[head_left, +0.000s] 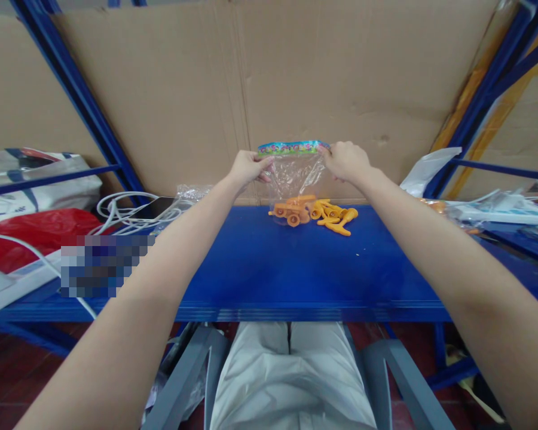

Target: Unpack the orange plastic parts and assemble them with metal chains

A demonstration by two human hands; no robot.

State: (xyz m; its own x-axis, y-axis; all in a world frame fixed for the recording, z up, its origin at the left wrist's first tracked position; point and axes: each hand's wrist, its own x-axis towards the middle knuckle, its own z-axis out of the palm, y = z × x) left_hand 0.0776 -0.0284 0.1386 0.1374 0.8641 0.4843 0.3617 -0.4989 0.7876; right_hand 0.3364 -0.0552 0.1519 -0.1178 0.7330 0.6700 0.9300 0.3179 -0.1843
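Note:
My left hand (247, 168) and my right hand (346, 160) each pinch one top corner of a clear plastic bag (293, 173) with a colourful printed header strip. The bag hangs upright over the blue shelf (269, 269), its bottom touching the surface. An orange toy vehicle (291, 210) sits in the bottom of the bag. Several loose orange plastic parts (336, 218) lie on the shelf just right of the bag.
White cables (125, 212) and a dark phone (159, 207) lie at the left, beside a crumpled clear bag (190, 194). A red bag (31, 236) sits far left. White packets and cables (493, 209) lie at the right. Cardboard backs the shelf.

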